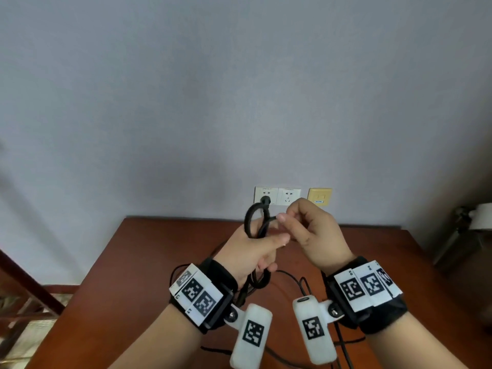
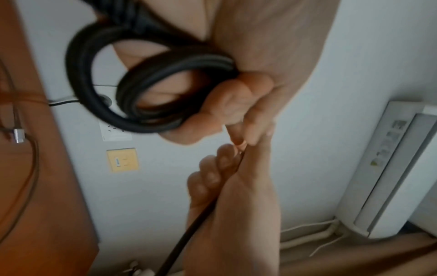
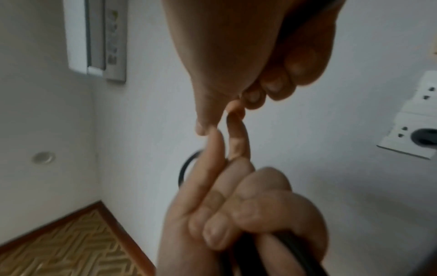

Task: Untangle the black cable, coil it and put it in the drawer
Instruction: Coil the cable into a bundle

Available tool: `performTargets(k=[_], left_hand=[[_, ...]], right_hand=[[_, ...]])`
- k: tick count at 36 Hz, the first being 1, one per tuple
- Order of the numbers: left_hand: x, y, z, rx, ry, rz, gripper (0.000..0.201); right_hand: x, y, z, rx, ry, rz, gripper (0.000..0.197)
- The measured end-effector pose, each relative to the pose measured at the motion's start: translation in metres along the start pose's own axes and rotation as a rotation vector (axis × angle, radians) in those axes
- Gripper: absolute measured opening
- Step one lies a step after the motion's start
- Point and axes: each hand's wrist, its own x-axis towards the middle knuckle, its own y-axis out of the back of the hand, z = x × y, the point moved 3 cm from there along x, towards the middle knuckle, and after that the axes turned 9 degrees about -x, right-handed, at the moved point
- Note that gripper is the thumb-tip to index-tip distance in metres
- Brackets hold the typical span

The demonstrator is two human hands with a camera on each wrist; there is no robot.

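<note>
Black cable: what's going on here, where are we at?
A person is coiling the black cable above the brown table. The left hand grips a few finished loops, and the right hand pinches the next stretch beside them. More cable lies loose on the table, so coiling is not done. No drawer is in view. A plug sits in the wall socket.

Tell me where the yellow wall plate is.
In the head view, the yellow wall plate sits on the wall right of the white sockets, above the table's far edge.

A home room: wooden desk (image 1: 159, 262), wall sockets (image 1: 277, 196), air conditioner (image 2: 390, 168).
</note>
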Motion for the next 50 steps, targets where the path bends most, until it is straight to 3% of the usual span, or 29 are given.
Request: performTargets(k=[3, 7, 12, 18, 21, 27, 32, 36, 41, 44, 47, 50], left_hand=[[0.004, 0.010, 0.006, -0.159, -0.042, 0.137, 0.021], [0.008, 0.021, 0.022, -0.352, -0.085, 0.187, 0.028], [0.006, 0.020, 0.026, -0.368, -0.026, 0.175, 0.029], [0.013, 0.011, 0.009, -0.326, -0.016, 0.171, 0.026], [0.015, 0.014, 0.006, -0.307, -0.031, 0.193, 0.028], [0.016, 0.011, 0.004, -0.317, -0.104, 0.181, 0.028], [0.009, 0.006, 0.009, -0.168, -0.174, 0.143, 0.028], [0.006, 0.007, 0.011, -0.173, -0.122, 0.119, 0.028], [-0.001, 0.002, 0.009, -0.344, -0.040, -0.061, 0.041], [-0.002, 0.002, 0.006, -0.290, -0.095, -0.031, 0.036], [0.000, 0.004, 0.001, -0.267, -0.061, 0.056, 0.026], [0.001, 0.007, 0.002, -0.312, -0.033, 0.112, 0.026]], right_hand=[[-0.008, 0.002, 0.006, 0.096, -0.098, -0.055, 0.019], [-0.023, -0.003, 0.019, 0.242, -0.238, -0.144, 0.014], [-0.029, -0.007, 0.017, 0.094, -0.115, -0.019, 0.019], [-0.022, -0.017, -0.001, -0.106, -0.003, -0.085, 0.029], [-0.022, -0.017, -0.008, -0.166, 0.046, -0.103, 0.026], [-0.023, -0.023, -0.012, -0.226, 0.035, -0.138, 0.021], [-0.027, -0.025, -0.018, -0.235, 0.054, -0.215, 0.021], [-0.027, -0.025, -0.021, -0.158, 0.032, -0.320, 0.021], [-0.025, -0.026, -0.021, -0.036, -0.084, -0.407, 0.033], [-0.024, -0.029, -0.019, -0.041, -0.099, -0.440, 0.034], [-0.024, -0.029, -0.016, -0.104, -0.078, -0.518, 0.026], [-0.025, -0.029, -0.016, -0.034, -0.083, -0.504, 0.027]])
